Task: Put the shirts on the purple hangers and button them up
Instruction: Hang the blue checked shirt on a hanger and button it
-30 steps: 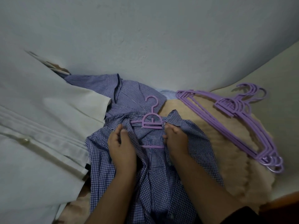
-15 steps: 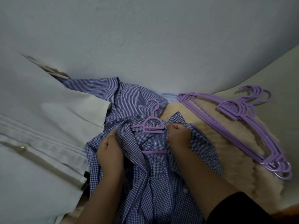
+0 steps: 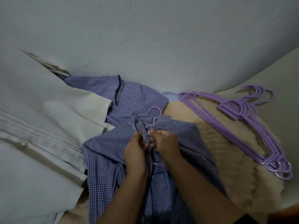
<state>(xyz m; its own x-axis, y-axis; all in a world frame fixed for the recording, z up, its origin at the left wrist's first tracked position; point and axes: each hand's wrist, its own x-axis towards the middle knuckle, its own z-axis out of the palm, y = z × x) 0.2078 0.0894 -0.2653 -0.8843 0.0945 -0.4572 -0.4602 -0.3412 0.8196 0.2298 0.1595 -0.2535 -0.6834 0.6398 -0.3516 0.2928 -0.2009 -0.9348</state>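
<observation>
Together, hands pinching checked shirt placket

I find no legible text, label, brand, number or sign anywhere in the head view. I note raised moulded patterning on the centre plates of the stacked purple hangers at the right of the frame, but it is too small and blurred for me to read as characters.

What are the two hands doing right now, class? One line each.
Left hand: pinching the checked shirt front near the collar.
Right hand: pinching the opposite front edge of that shirt.
</observation>
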